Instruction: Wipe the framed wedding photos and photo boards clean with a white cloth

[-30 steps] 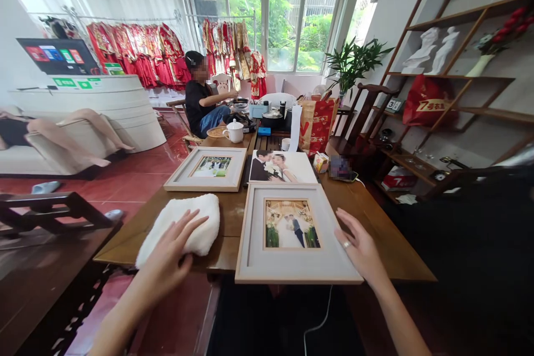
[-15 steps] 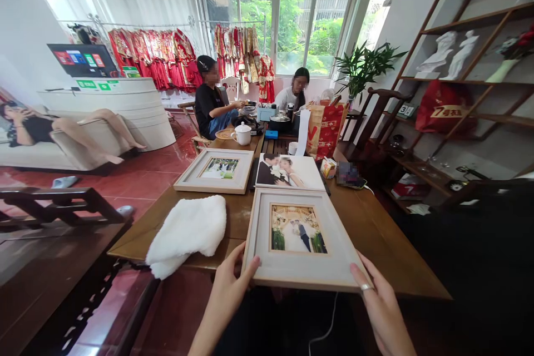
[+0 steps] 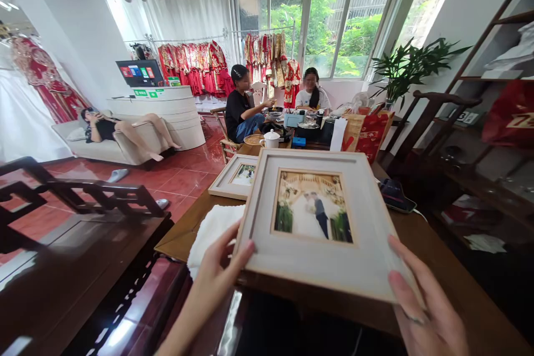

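A light-wood picture frame (image 3: 256,217) with a wedding photo in a white mat is held up, tilted, over the near side of the table. My left hand (image 3: 223,261) grips its lower left edge, thumb on the front. On the lower right corner my right hand (image 3: 421,283), wearing a ring, is closed with fingers behind the frame. Partly hidden behind the left side lies a second framed photo (image 3: 227,181). A white fluffy cloth (image 3: 208,233) rests on the table beside my left hand. The large photo print seen earlier is covered by the raised frame.
The wooden table (image 3: 183,233) also bears a white lidded cup (image 3: 271,139), a red and brown paper bag (image 3: 371,133) and a phone (image 3: 396,197). Two people sit at its far end; another person lies on a sofa (image 3: 125,147). A dark wooden bench (image 3: 83,256) stands at left.
Both hands have lifted the picture frame off the table and tilted its face toward me. The view has swung left, so the room sits further right.
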